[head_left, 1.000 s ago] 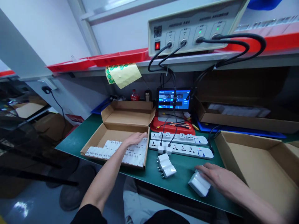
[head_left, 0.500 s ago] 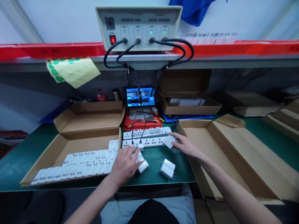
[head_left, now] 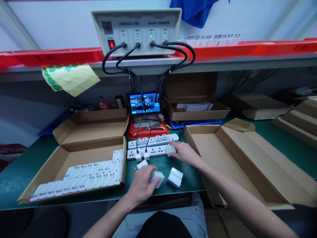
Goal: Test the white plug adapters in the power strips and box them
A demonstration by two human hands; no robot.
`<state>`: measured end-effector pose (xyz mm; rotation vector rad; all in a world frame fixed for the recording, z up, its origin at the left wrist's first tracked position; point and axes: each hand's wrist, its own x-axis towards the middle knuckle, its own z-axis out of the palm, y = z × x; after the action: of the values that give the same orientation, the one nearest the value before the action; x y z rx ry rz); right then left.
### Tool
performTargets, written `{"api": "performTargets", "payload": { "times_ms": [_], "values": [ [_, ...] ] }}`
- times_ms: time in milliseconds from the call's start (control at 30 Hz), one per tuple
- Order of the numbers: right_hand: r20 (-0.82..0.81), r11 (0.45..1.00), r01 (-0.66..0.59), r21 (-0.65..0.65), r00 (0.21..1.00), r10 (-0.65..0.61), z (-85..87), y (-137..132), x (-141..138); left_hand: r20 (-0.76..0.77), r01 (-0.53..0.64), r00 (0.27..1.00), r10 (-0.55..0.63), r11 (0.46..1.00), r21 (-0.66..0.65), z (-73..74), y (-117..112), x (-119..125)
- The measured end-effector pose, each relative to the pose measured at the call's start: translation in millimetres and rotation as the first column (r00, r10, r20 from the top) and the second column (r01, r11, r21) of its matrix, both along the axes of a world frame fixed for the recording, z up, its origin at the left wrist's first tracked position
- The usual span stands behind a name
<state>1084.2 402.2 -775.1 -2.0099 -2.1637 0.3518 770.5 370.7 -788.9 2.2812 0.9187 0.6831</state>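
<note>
My left hand (head_left: 141, 185) is closed round a white plug-in charger (head_left: 157, 178) above the green table; the fingers partly hide it, and whether it is one block or two I cannot tell. My right hand (head_left: 183, 152) pinches another white charger (head_left: 170, 149) at the right end of the nearer power strip (head_left: 158, 151). Two chargers with black cables, one of them a white charger (head_left: 146, 156), sit at that strip's left part. A loose charger (head_left: 142, 164) lies just beyond my left hand. Between my hands, a pair of chargers (head_left: 175, 178) lies with prongs to the right.
At left, an open cardboard box (head_left: 71, 155) holds rows of chargers. An open cardboard box (head_left: 237, 172) stands beside my right forearm. Behind the second power strip (head_left: 133, 144) are a red tray (head_left: 133, 129) and a lit screen (head_left: 145, 103). Cables hang from a tester (head_left: 138, 29) on the shelf.
My left hand has moved toward me and right, lifting a charger away from beside the strip. My right hand has brought its charger onto the strip's right end. The view has shifted slightly.
</note>
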Motion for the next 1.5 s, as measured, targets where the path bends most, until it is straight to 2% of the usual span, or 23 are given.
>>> {"api": "performTargets", "payload": {
  "times_ms": [33,67,133,200,233,267,333,400,467,533,633,733,867,1133,1233,1300,1367,1433,1500],
  "values": [
    [0.017,1.0,-0.007,-0.011,1.0,0.007,-1.8,0,-3,0.133,-0.035,0.989,0.059,0.985,-0.171,6.1,5,3],
    [0.035,1.0,-0.013,-0.021,0.999,0.014,-3.8,0,-6,0.245,-0.041,0.961,0.128,0.943,-0.33,12.3,11,6],
    [0.074,0.999,-0.021,-0.04,0.997,0.024,-8.2,0,-11,0.392,0.025,0.89,0.235,0.831,-0.556,24.2,22,13],
    [0.102,0.998,-0.02,-0.054,0.994,0.025,-11.9,0,-13,0.46,0.11,0.847,0.268,0.757,-0.644,34.0,32,19],
    [0.103,0.998,-0.018,-0.055,0.994,0.023,-13.3,0,-14,0.472,0.134,0.842,0.26,0.747,-0.651,37.5,37,23],
    [0.095,0.999,-0.018,-0.05,0.995,0.022,-14.2,0,-14,0.471,0.143,0.85,0.238,0.755,-0.64,39.9,42,26],
    [0.069,0.999,-0.02,-0.037,0.997,0.023,-15.0,0,-13,0.421,0.105,0.89,0.172,0.823,-0.558,41.6,50,31],
    [0.053,0.999,-0.024,-0.03,0.998,0.025,-15.0,0,-11,0.298,0.015,0.949,0.105,0.927,-0.374,39.9,58,37],
    [0.051,0.999,-0.022,-0.034,0.998,0.024,-14.6,0,-11,0.113,-0.043,0.992,0.059,0.989,-0.144,36.1,65,43],
    [0.05,0.999,-0.026,-0.038,0.998,0.028,-14.2,0,-11,-0.085,-0.038,0.996,0.039,0.999,0.012,31.5,71,51],
    [0.051,0.999,-0.038,-0.039,0.998,0.04,-13.8,1,-11,-0.315,-0.012,0.948,0.038,0.996,0.084,24.6,77,64],
    [0.061,0.998,-0.04,-0.048,0.997,0.043,-14.2,1,-11,-0.437,-0.015,0.897,0.06,0.994,0.106,19.9,84,76],
    [0.058,0.997,-0.051,-0.049,0.997,0.054,-16.9,1,-10,-0.512,0.0,0.857,0.049,0.996,0.094,17.0,91,89],
    [0.067,0.999,-0.04,-0.033,0.997,0.043,-24.5,1,-7,-0.5,0.009,0.866,0.032,0.997,0.079,13.6,89,106],
    [0.08,0.998,-0.044,-0.044,0.996,0.048,-22.1,2,-3,-0.475,0.02,0.879,0.023,0.996,0.086,18.4,81,99],
    [0.078,0.997,-0.078,-0.015,0.994,0.079,-17.6,2,1,-0.408,0.023,0.913,0.031,0.992,0.126,21.9,75,83],
    [0.062,0.99,-0.126,0.06,0.991,0.122,-11.5,0,2,-0.269,-0.014,0.961,0.063,0.983,0.182,24.6,71,57],
    [0.024,0.975,-0.163,0.149,0.987,0.161,-5.0,0,-3,-0.08,-0.128,0.986,0.149,0.968,0.217,26.6,71,27],
    [-0.029,0.958,-0.193,0.214,0.979,0.203,-0.2,4,-16,0.096,-0.289,0.957,0.274,0.935,0.208,27.6,77,-1]
  ]
}}
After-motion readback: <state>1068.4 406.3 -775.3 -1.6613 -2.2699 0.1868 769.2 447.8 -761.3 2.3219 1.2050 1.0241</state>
